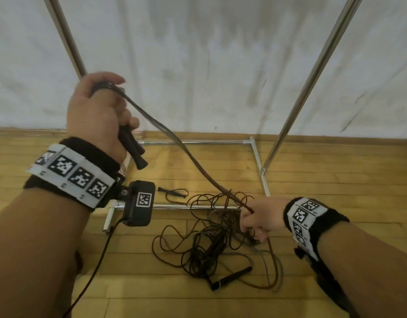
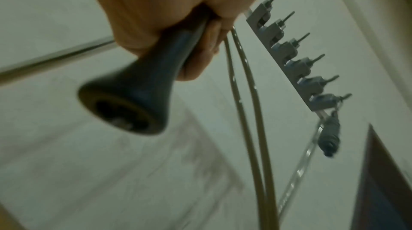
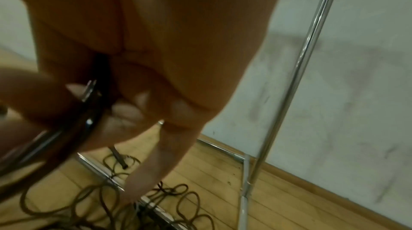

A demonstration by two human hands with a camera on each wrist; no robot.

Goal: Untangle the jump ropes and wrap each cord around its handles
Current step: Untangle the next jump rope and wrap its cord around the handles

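Note:
My left hand [image 1: 101, 111] is raised at the left and grips a pair of black jump-rope handles [image 1: 133, 148], whose flared end [image 2: 125, 103] fills the left wrist view. From its top a doubled dark cord [image 1: 175, 138] slants down and right to my right hand [image 1: 257, 219], which is curled round that cord [image 3: 89, 110] low over the floor. Below lies a tangled heap of dark cords [image 1: 211, 239] with a loose black handle [image 1: 234, 276] at its near side. Another small handle [image 1: 170, 191] lies behind the heap.
A chrome rack stands on the wooden floor: a base bar [image 1: 193, 206] runs under the tangle and slanted uprights [image 1: 312, 83] rise in front of a white sheet [image 1: 197, 53]. A black camera cable [image 1: 94, 267] hangs from my left wrist.

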